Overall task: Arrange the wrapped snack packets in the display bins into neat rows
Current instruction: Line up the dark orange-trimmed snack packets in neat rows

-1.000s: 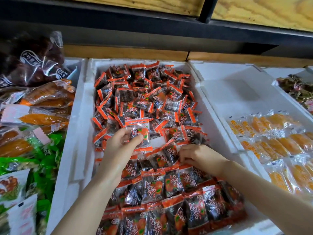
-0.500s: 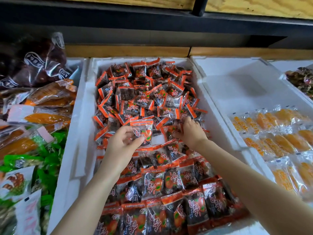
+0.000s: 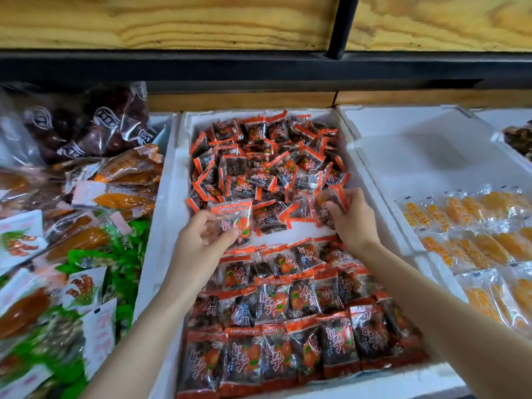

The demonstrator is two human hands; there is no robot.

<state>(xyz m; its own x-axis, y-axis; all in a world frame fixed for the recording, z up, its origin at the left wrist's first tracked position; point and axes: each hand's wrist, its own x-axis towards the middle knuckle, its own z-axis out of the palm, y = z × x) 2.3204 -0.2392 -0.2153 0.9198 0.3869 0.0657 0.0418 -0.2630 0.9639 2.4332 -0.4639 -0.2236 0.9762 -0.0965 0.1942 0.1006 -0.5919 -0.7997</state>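
Packets (image 3: 259, 180) heaped at back of bin (image 3: 169, 197), rows (image 3: 288, 312) in front; left hand (image 3: 201, 240) pinches one packet (image 3: 234, 218), right hand (image 3: 355, 223) curls round a bunch (image 3: 328, 201).

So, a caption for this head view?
Left hand and right hand each grip red snack packets above neat rows in a foam bin.

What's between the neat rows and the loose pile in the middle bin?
Head view: a bare strip of white bin floor, with the left hand and right hand, both gripping packets, at its ends.
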